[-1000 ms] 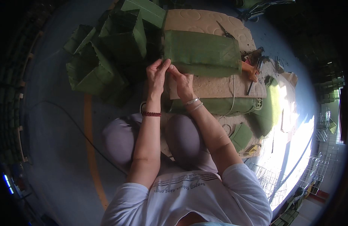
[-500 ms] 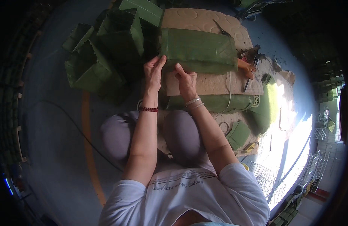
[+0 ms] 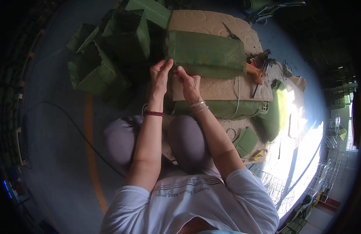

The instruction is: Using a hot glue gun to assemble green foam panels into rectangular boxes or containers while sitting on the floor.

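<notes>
A green box-shaped piece of sheet material [image 3: 208, 52] lies on its side across a tan padded board [image 3: 192, 89] in front of me. My left hand [image 3: 160, 74] pinches its near left corner, thumb on top and fingers beneath. Close beside it, my right hand [image 3: 189, 82] grips the near edge a little to the right, thumb up. The fingers of both hands are partly hidden under the edge. At the box's right end an orange-brown wooden handle-like piece [image 3: 254, 71] sticks out.
Several open green boxes [image 3: 128, 35] stand at the left. Dark scissors [image 3: 230, 32] lie behind the held box. Another green roll-like piece [image 3: 219, 109] sits under the board. A green flat piece [image 3: 247, 141] rests near my right knee. Wire racks [image 3: 274, 187] stand at the right.
My right hand has slid left along the near edge, closer to my left hand. The box's near edge has tilted slightly; my left hand stays at the corner.
</notes>
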`<act>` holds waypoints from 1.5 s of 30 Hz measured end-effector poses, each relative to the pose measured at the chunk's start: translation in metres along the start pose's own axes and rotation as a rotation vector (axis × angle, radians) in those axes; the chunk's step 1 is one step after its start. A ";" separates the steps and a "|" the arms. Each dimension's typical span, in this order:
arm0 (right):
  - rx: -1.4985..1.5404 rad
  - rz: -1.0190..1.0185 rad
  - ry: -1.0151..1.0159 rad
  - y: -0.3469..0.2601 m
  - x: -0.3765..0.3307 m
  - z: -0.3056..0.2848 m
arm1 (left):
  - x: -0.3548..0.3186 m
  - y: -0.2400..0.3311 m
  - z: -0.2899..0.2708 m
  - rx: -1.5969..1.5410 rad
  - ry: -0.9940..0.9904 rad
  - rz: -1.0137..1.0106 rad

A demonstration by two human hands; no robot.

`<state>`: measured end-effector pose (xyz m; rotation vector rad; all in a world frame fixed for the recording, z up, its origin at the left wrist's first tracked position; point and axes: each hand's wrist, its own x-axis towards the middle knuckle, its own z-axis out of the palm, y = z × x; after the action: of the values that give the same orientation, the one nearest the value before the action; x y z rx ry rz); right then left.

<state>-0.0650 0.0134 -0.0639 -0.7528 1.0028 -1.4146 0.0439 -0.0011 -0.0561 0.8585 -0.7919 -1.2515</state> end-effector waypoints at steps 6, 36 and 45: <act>0.059 -0.033 0.010 0.000 0.006 0.009 | 0.004 -0.003 -0.002 -0.021 -0.020 0.015; -0.078 -0.023 -0.032 -0.002 0.003 -0.015 | 0.008 -0.016 -0.006 -0.031 -0.018 0.026; -0.770 -0.417 -0.106 -0.113 0.005 -0.018 | 0.003 -0.007 -0.005 -0.001 -0.011 0.029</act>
<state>-0.1301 0.0051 0.0298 -1.6590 1.3734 -1.2947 0.0456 -0.0040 -0.0650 0.8373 -0.8100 -1.2321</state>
